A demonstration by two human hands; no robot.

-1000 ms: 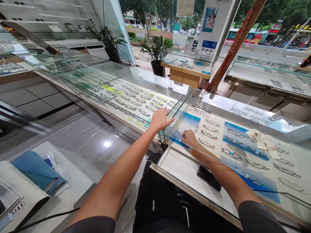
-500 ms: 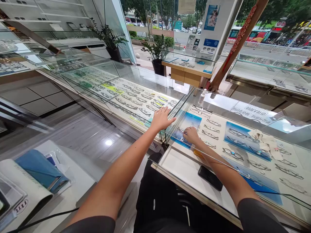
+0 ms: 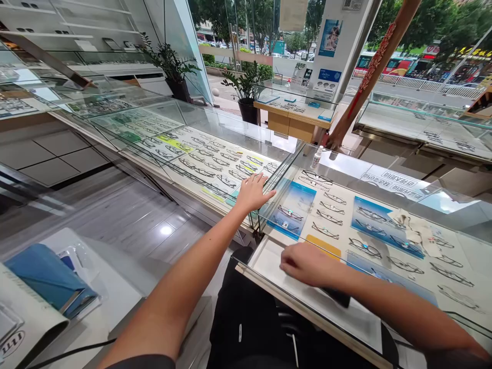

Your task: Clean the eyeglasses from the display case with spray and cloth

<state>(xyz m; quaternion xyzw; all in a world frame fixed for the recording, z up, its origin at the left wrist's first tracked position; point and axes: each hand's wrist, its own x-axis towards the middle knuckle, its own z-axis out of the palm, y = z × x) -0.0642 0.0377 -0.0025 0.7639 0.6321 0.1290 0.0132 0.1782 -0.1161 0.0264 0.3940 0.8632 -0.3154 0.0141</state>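
Note:
My left hand rests with fingers spread on the glass top, near the corner where two display cases meet. My right hand is curled into a loose fist above the white pulled-out drawer; nothing sticks out of it. Beyond it, inside the case, a pair of eyeglasses lies on a blue card with another pair below. A yellow cloth or card shows just past my right wrist. Under my right forearm, a black phone is mostly covered.
Rows of eyeglasses fill the right case, beside a crumpled beige cloth. A small spray bottle stands on the glass. To the left, a blue folder lies on a white surface. Glass edges border both hands.
My right hand has drawn back from the eyeglasses on the blue card to over the drawer, its fingers now curled. My left hand stays on the glass. The view has shifted slightly.

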